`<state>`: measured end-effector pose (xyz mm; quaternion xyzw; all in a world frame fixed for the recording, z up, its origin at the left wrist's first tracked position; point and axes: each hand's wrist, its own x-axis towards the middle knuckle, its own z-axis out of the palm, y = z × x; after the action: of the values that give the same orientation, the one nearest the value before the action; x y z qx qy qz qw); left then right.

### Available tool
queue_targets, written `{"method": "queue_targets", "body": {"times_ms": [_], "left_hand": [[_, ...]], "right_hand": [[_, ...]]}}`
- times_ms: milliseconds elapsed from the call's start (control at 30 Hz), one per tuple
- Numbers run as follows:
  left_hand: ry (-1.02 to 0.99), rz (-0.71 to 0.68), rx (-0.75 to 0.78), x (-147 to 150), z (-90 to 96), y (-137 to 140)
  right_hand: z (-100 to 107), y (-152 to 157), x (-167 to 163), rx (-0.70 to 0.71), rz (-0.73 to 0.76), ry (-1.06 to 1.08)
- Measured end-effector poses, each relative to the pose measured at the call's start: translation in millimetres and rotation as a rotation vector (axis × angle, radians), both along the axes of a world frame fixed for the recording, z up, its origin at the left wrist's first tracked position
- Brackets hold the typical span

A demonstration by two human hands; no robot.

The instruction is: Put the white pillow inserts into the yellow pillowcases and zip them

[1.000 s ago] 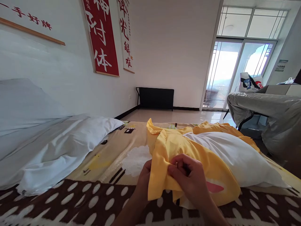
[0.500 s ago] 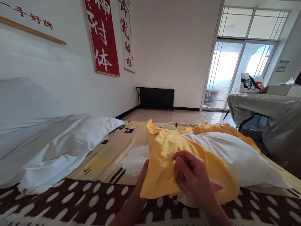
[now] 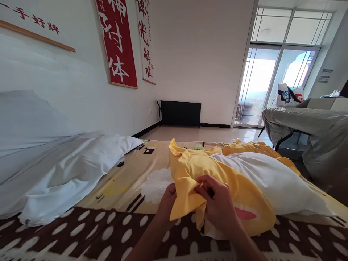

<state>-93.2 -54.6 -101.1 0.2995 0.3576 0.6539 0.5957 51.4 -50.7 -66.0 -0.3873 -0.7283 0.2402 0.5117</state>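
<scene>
A yellow pillowcase (image 3: 187, 181) with a pink patch lies partly over a white pillow (image 3: 269, 177), whose right part shows bare. My right hand (image 3: 214, 203) is closed in a pinch on the bunched fabric near the pillowcase's front edge. At the left edge of the cloth, my left hand (image 3: 168, 203) grips it from the side, its fingers partly hidden behind the fabric. Between the two hands the cloth is lifted and folded, with a loose flap hanging below my right hand.
A patterned blanket (image 3: 103, 235) covers the bed. White pillows (image 3: 76, 163) lie at the left by the wall. More yellow cloth (image 3: 244, 147) is behind the white pillow. A plastic-covered table (image 3: 304, 113) stands at the right, and a black folded panel (image 3: 181, 114) leans at the back wall.
My right hand has taken hold of the pillowcase edge and gathered it in folds. My left hand has come up and shows more at the cloth's left edge.
</scene>
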Motion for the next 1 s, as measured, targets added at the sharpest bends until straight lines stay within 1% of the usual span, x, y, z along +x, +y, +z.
{"method": "queue_targets", "body": {"times_ms": [100,167,233,300,333,367,433,467,500,533,567,600,667,700,733,800,867,933,1000], "left_hand": [[0.053,-0.089,0.018,-0.8,6.7,4.1],[0.167,-0.115,0.034,-2.5,13.2,7.3],[0.385,-0.099,0.058,-5.8,21.3,8.6],[0.691,-0.089,0.079,-10.9,30.3,5.9],[0.856,-0.051,0.09,-13.7,35.0,2.4],[1.007,0.028,0.104,-16.5,39.7,-2.6],[1.21,0.285,0.172,-21.1,48.7,-16.7],[1.249,0.411,0.223,-22.5,52.9,-24.8],[1.247,0.482,0.275,-23.3,56.5,-32.5],[1.225,0.478,0.316,-23.4,59.6,-38.9],[1.191,0.406,0.339,-23.1,61.8,-43.2],[1.154,0.299,0.337,-22.6,63.0,-44.9],[1.073,0.087,0.279,-21.6,62.4,-40.3],[1.028,0.021,0.238,-21.5,60.8,-34.9],[0.982,-0.01,0.196,-21.9,58.6,-28.4],[0.91,-0.028,0.132,-24.1,53.4,-15.9],[0.89,-0.054,0.098,-27.3,48.9,-7.9],[0.897,-0.071,0.084,-29.6,46.7,-5.9],[0.847,-0.07,0.087,-29.7,46.8,-7.7]], "right_hand": [[-2.7,3.6,-0.7,-0.05,0.038,0.131],[-4.3,5.2,-2.3,-0.064,0.043,0.174],[-6.0,6.3,-4.5,-0.057,0.037,0.191],[-7.4,7.1,-6.5,-0.047,0.031,0.199],[-7.9,7.5,-7.2,-0.042,0.03,0.204],[-8.2,7.9,-7.6,-0.042,0.029,0.211],[-8.2,8.6,-8.1,-0.052,0.026,0.241],[-8.0,8.9,-8.2,-0.06,0.027,0.258],[-7.8,9.0,-8.5,-0.07,0.029,0.27],[-7.8,9.1,-8.9,-0.081,0.034,0.276],[-8.1,9.0,-9.6,-0.089,0.041,0.274],[-8.7,8.9,-10.5,-0.093,0.049,0.265],[-10.8,8.8,-12.8,-0.091,0.066,0.236],[-12.1,8.9,-14.1,-0.087,0.074,0.222],[-13.3,9.0,-15.4,-0.083,0.078,0.211],[-15.1,9.5,-17.6,-0.078,0.082,0.201],[-15.4,9.9,-18.9,-0.082,0.087,0.207],[-14.6,9.6,-19.3,-0.084,0.091,0.218],[-13.7,9.0,-19.0,-0.078,0.093,0.215]]}}
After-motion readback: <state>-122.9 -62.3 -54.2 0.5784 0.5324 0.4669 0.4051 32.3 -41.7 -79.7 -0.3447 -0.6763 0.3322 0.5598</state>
